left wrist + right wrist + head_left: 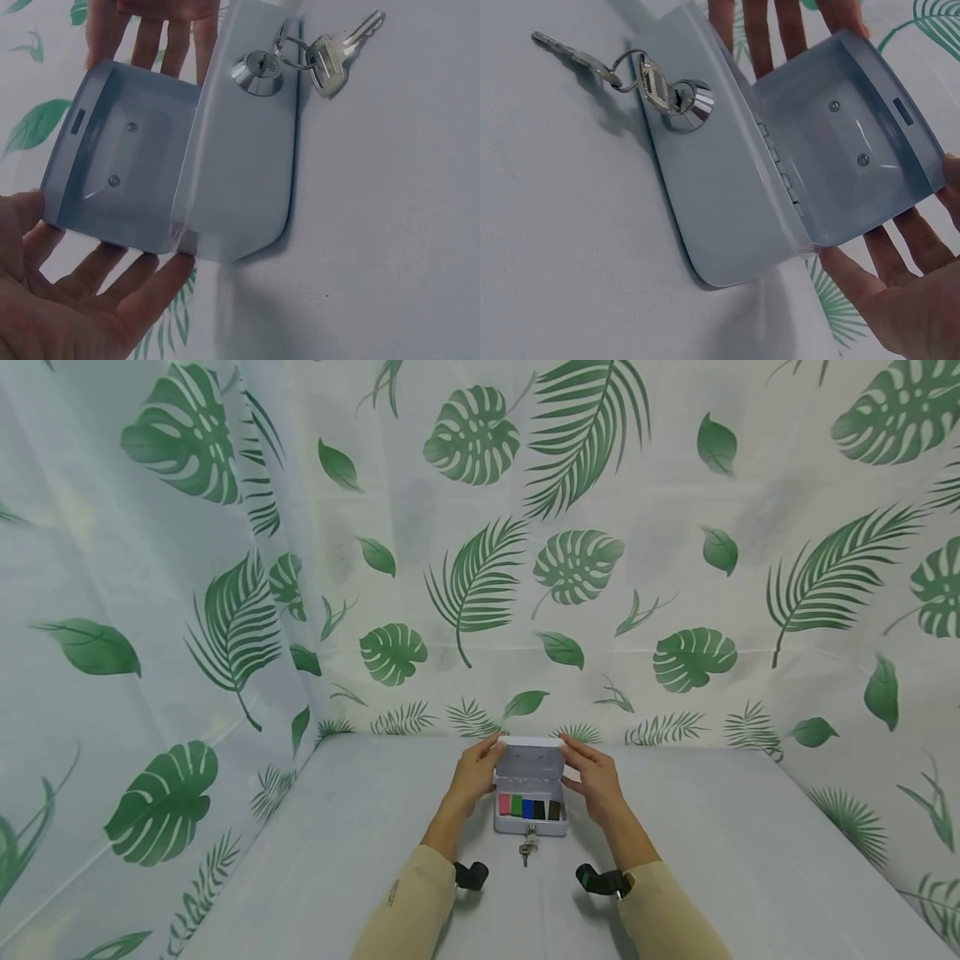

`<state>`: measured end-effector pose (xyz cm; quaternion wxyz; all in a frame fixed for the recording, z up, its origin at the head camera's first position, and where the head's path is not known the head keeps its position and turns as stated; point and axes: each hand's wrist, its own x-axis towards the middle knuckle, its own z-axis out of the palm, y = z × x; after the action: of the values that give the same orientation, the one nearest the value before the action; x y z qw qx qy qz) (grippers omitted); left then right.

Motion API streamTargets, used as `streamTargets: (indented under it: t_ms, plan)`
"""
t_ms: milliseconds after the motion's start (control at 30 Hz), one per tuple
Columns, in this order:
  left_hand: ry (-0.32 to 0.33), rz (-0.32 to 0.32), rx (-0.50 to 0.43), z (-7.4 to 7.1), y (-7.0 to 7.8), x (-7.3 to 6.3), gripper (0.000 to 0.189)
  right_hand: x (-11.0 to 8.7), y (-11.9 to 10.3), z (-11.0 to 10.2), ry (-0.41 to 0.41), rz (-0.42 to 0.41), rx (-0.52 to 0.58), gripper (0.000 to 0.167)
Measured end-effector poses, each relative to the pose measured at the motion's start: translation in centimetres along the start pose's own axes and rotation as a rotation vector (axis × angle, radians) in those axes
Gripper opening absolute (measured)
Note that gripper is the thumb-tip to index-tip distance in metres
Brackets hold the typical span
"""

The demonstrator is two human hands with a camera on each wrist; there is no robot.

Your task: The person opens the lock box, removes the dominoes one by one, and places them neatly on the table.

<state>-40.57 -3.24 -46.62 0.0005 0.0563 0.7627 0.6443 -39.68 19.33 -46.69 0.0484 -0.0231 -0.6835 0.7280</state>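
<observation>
A small white metal cash box [517, 827] sits on the table with its lid [529, 763] raised on the back hinge. My left hand [472, 774] holds the lid's left side, thumb at the upper edge and fingers along the side. On the opposite side my right hand [598, 778] grips the lid the same way. Inside the box stands a row of coloured pieces: pink [505, 804], green [517, 805], blue [528, 808] and darker ones [553, 810]. One key sits in the front lock [257, 73]; another key [574, 56] hangs from its ring onto the tabletop.
The white-covered table [360, 843] reaches back to a leaf-printed curtain [495, 693], which also hangs at the left and right. Black wrist-camera mounts [471, 876] show on both forearms, in front of the box.
</observation>
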Motion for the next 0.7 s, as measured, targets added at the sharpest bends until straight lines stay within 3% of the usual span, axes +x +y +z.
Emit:
streamTargets:
  t_ms: [333,700]
  plan:
    - [0.012,-0.053,0.023,0.0,0.67,0.15,0.055,0.43,-0.03,0.19,0.02,0.013,-0.036,0.05]
    - [0.008,-0.043,0.036,0.03,0.35,0.72,0.056,0.9,0.02,0.0,0.022,0.028,-0.053,0.051]
